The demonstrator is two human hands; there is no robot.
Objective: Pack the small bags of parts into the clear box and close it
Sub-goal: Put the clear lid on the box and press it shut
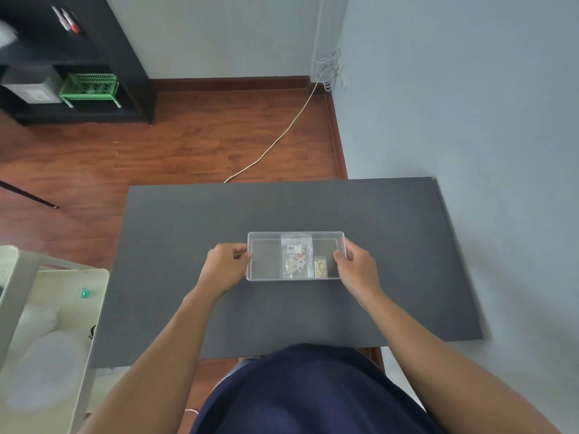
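A clear plastic box (264, 234) lies on the dark grey table (188, 233), near its middle. Inside it sit a larger clear bag of parts (296, 256) with a barcode label, and a small bag of yellowish parts (320, 267) to its right. My left hand (226, 265) grips the box's left end, thumb and fingers on the rim. My right hand (357, 265) grips the right end the same way. I cannot tell whether a lid covers the box.
A white cart (56, 308) with pale plastic items stands at the left of the table. A wall runs along the right side. A black shelf (94, 57) with a green basket is far back left. A white cable (282, 136) crosses the wooden floor.
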